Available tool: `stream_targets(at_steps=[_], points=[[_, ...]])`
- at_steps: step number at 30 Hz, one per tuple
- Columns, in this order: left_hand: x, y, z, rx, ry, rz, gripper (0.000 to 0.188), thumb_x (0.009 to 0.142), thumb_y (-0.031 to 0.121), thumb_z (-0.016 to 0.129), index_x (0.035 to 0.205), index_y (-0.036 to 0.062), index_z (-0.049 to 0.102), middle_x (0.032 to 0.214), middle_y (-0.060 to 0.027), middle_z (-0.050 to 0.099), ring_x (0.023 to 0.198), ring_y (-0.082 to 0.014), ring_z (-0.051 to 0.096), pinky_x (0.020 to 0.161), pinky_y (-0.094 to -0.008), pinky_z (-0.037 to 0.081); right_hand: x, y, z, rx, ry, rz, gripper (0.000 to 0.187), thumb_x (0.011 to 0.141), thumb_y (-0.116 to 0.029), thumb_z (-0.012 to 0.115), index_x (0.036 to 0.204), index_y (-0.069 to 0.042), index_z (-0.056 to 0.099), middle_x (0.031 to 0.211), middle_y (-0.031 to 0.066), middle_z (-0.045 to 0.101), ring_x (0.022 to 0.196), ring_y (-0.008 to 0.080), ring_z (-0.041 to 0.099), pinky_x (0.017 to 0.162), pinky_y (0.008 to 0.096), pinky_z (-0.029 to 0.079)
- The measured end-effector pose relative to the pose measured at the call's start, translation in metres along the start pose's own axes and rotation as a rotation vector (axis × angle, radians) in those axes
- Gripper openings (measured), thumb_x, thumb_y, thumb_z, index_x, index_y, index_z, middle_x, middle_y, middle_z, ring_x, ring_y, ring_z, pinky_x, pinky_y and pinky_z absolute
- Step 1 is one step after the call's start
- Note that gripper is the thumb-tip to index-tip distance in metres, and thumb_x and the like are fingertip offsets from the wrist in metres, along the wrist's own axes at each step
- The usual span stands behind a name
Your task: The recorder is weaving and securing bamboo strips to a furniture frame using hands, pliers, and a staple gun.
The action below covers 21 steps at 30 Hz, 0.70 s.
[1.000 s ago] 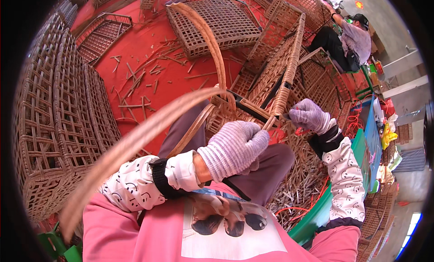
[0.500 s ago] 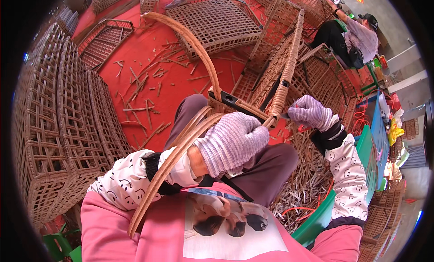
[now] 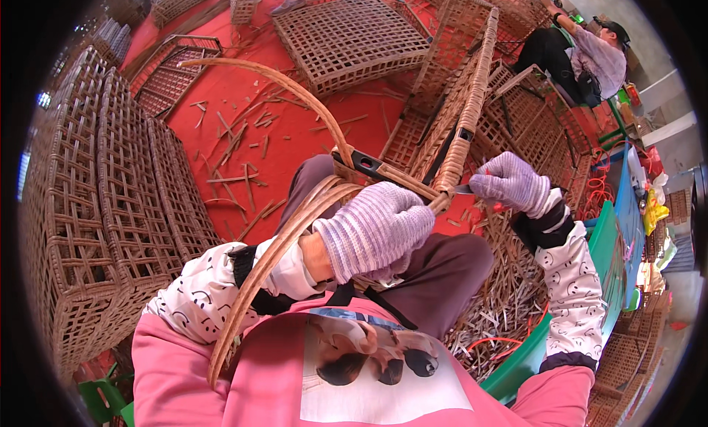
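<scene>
My left hand (image 3: 380, 231), in a striped lilac knit glove, is closed at the near corner of a brown woven rattan frame (image 3: 464, 136). Its thumb presses by the wrapped corner; what lies inside the fist is hidden. My right hand (image 3: 509, 182), gloved alike, is closed on a small knife (image 3: 463, 189). The short blade touches or nearly touches the corner wrapping. A dark bar with holes (image 3: 365, 161) runs left from that corner. One long rattan strip (image 3: 295, 88) arcs up from the bar, and other strips (image 3: 273, 261) loop down across my left forearm.
Tall stacked woven panels (image 3: 96, 198) stand at the left. Woven baskets (image 3: 354, 40) and strip offcuts (image 3: 236, 143) lie on the red floor covering (image 3: 258, 73). Shredded scraps (image 3: 501, 287) and a green board (image 3: 590, 265) are at the right. Another person (image 3: 594, 62) sits far right.
The upper rattan strip has swung to the left, its tip now lower. The knife blade shows more plainly at the corner. Both hands stay nearly in place, and the view has shifted slightly.
</scene>
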State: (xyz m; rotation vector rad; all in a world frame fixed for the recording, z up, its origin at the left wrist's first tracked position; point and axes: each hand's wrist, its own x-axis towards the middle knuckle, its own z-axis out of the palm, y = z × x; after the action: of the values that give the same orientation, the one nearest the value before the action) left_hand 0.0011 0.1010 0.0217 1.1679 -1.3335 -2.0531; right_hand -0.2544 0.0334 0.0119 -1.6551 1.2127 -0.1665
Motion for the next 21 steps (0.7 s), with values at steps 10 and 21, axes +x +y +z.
stream_targets(at_steps=[10, 21], points=[[-0.002, -0.017, 0.005, 0.012, 0.048, 0.003, 0.031, 0.088, 0.026, 0.049, 0.069, 0.0023, 0.053, 0.05, -0.0026, 0.049, 0.04, -0.0098, 0.049, 0.037, -0.0226, 0.037, 0.0, -0.003, -0.014, -0.27, 0.005, -0.143, 0.036, 0.079, -0.037, 0.067, 0.069, -0.002, 0.067, 0.046, 0.0046, 0.048, 0.044, 0.0074, 0.042, 0.043, 0.0284, 0.033], [-0.005, 0.004, 0.014, -0.024, 0.041, -0.118, 0.028, 0.085, 0.023, 0.052, 0.067, 0.0019, 0.054, 0.051, -0.0039, 0.051, 0.04, -0.011, 0.05, 0.037, -0.0224, 0.04, 0.009, 0.017, -0.011, 0.014, -0.152, -0.079, 0.036, 0.081, -0.033, 0.066, 0.063, -0.002, 0.063, 0.05, -0.003, 0.05, 0.045, 0.0048, 0.041, 0.042, 0.0242, 0.032]])
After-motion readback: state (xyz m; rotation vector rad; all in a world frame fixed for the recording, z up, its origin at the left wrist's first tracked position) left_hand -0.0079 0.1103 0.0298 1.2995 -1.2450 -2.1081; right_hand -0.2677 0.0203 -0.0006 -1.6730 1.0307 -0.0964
